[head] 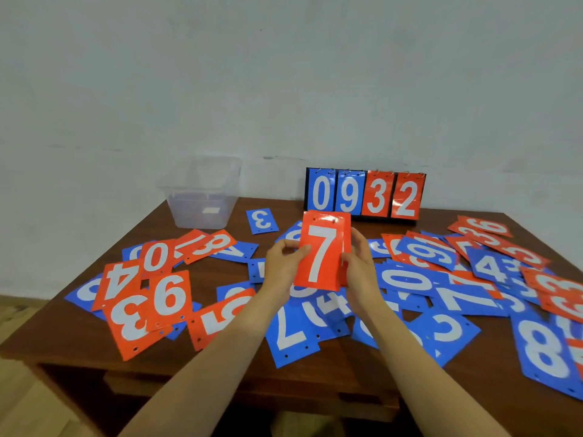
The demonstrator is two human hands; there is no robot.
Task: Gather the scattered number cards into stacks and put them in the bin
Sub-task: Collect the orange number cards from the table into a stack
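A small stack of red cards with a white 7 [321, 250] on top is held upright above the table's middle. My left hand [282, 266] grips its left edge and my right hand [358, 263] grips its right edge. Several red and blue number cards lie scattered over the brown table [315, 386], such as a red 9 [170, 298], a blue 7 [291, 335] and a blue 8 [544, 351]. The clear plastic bin [202, 197] stands at the table's back left, with a small white label inside.
A flip scoreboard [366, 193] reading 0 9 3 2 stands at the back edge against the white wall. A lone blue 3 card [262, 220] lies between it and the bin. The table's front edge runs near my forearms.
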